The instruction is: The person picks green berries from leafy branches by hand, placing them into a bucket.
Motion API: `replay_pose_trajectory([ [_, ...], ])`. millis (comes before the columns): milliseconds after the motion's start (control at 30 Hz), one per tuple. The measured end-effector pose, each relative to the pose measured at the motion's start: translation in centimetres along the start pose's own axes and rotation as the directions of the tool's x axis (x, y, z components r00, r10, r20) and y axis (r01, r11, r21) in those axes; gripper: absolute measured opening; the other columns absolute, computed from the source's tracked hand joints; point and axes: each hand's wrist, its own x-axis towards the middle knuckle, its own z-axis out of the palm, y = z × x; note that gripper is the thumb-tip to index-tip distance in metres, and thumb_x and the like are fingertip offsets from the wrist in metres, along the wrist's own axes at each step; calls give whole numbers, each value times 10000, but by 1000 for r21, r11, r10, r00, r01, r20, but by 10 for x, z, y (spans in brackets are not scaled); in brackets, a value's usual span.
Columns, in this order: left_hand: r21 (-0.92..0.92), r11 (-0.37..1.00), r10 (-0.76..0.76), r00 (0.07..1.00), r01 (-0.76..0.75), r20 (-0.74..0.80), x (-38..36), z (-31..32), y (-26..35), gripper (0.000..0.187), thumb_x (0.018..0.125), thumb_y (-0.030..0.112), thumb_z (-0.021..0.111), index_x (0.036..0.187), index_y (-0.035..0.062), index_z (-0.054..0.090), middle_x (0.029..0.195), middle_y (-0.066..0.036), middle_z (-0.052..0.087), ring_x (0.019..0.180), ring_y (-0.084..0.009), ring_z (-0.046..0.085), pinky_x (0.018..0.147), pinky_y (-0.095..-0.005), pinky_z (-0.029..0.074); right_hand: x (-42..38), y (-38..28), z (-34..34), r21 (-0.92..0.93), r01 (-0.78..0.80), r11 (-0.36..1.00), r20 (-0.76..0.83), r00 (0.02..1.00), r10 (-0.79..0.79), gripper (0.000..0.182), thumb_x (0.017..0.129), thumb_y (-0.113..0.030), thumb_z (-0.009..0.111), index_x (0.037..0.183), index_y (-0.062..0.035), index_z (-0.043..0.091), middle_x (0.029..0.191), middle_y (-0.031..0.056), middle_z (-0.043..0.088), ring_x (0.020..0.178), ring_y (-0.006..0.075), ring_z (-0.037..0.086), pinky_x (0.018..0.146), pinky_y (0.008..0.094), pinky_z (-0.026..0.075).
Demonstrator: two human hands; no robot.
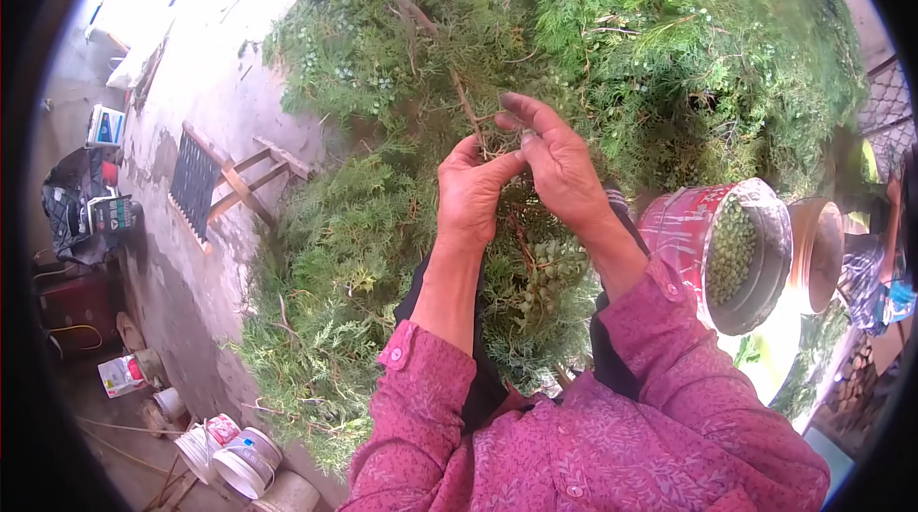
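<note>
A cypress-like evergreen branch (pixel 459 87) with a thin brown stem runs down to my hands. My left hand (pixel 470 189) is closed on it, thumb pointing to the right. Touching the left thumb tip, my right hand (pixel 559 168) has its thumb and fingers bent together in a pinch near the stem; what lies between them is too small to make out. Green foliage (pixel 354 216) with pale green cones surrounds both hands and covers my lap. To the right, a red-and-white bucket (pixel 677 230) lies tilted toward me, holding many small green cones (pixel 731 249).
Behind the red bucket stands another bucket (pixel 803 244). A large heap of cut branches (pixel 669 63) rises ahead. On the left are a small wooden folding stool (pixel 239 182), a black bag (pixel 81 206) and several white buckets (pixel 244 464) on the concrete floor (pixel 182 292).
</note>
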Motion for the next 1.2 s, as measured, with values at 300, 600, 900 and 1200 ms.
replay_pose_trajectory([
  [300, 14, 1000, 25, 993, -24, -115, 3, -7, -3, 129, 772, -31, 591, 894, 2, 619, 783, -36, 632, 652, -85, 568, 601, -214, 454, 4, -11, -12, -42, -37, 998, 14, 999, 37, 432, 802, 60, 327, 1222, 46, 425, 1188, 129, 504, 1060, 200, 539, 899, 273, 413],
  [600, -46, 998, -50, 990, 44, -131, 5, -8, 0, 119, 774, 63, 657, 883, 22, 633, 789, -20, 632, 664, -71, 556, 612, -208, 440, 5, -21, -29, 107, -47, 993, -93, 994, 57, 421, 811, 57, 364, 1226, 26, 431, 1184, 146, 498, 976, 157, 579, 765, 220, 457],
  [900, -201, 969, -139, 990, 143, 36, 0, -6, 5, 243, 755, 169, 717, 936, 32, 635, 865, 0, 628, 799, -83, 555, 727, -246, 430, -5, -16, -10, -133, 166, 977, 93, 984, -154, 487, 814, 72, 377, 1292, -22, 383, 1199, 139, 506, 1040, 195, 562, 855, 278, 435],
  [1200, -287, 916, -272, 960, 280, 71, 0, -9, 3, 195, 755, 70, 678, 936, 33, 616, 860, -42, 638, 789, -137, 596, 721, -286, 468, -6, -12, -10, -225, 173, 959, 175, 975, -135, 549, 799, 103, 328, 1330, -34, 337, 1290, 123, 434, 1139, 208, 498, 919, 288, 396],
])
